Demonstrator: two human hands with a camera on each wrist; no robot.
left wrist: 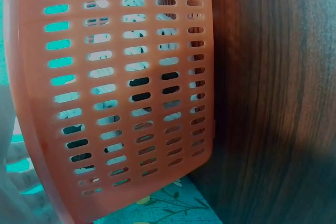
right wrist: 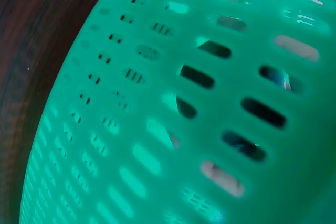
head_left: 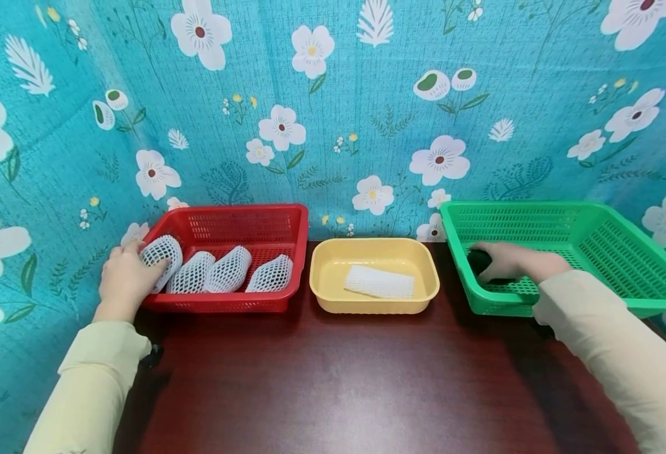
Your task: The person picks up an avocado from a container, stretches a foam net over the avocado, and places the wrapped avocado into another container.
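Note:
At the left end of the red basket (head_left: 219, 302), my left hand (head_left: 125, 277) grips a rounded item in a white foam net (head_left: 165, 252), thumb in front. Several more foam-netted items (head_left: 227, 271) lie beside it in that basket. My right hand (head_left: 500, 260) reaches into the left part of the green basket (head_left: 605, 252). It holds a dark, smooth object (head_left: 479, 260) whose kind I cannot tell. In the left wrist view the slotted basket wall (left wrist: 118, 93) mostly hides the hand; in the right wrist view dark patches show through the green slots (right wrist: 262, 111).
Between the two baskets stands a yellow tray (head_left: 324, 287) with a flat white foam net sleeve (head_left: 379, 282) in it. All three containers rest along the back of a dark wooden table (head_left: 333, 378). A turquoise flowered cloth (head_left: 338, 126) hangs behind them.

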